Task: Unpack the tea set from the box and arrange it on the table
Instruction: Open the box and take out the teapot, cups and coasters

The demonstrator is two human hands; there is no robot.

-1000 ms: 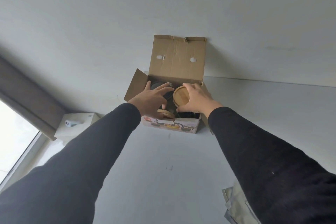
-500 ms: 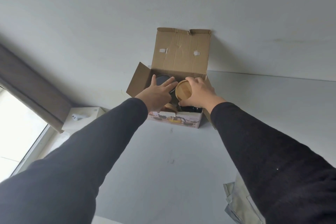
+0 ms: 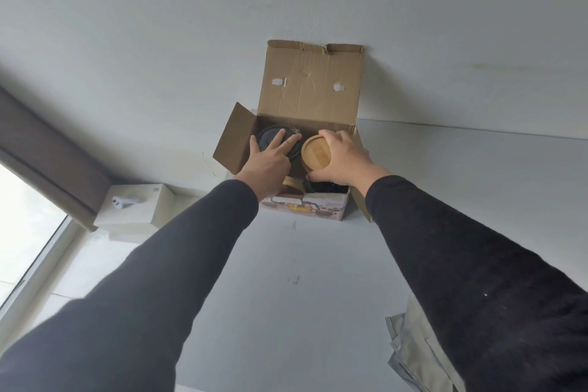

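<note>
An open cardboard box (image 3: 313,86) stands at the far side of the white table (image 3: 286,280), against the wall, with its lid flap upright. Inside it a dark round piece (image 3: 270,137) lies on the left and a round piece with a bamboo lid (image 3: 316,153) on the right. My left hand (image 3: 269,162) rests with straight fingers on the dark piece. My right hand (image 3: 342,157) grips the bamboo-lidded piece around its rim. More wooden and dark parts (image 3: 294,184) show below the hands, partly hidden.
A small white box (image 3: 136,210) with a white gadget (image 3: 122,201) on it sits at the left by the window. A dark roller blind (image 3: 47,156) hangs at the left. Grey-green fabric (image 3: 413,356) lies at the lower right table edge.
The view has tilted, so the box appears a little higher and closer. My right hand has lifted the bamboo-lidded piece slightly; my left hand stays on the dark piece.
</note>
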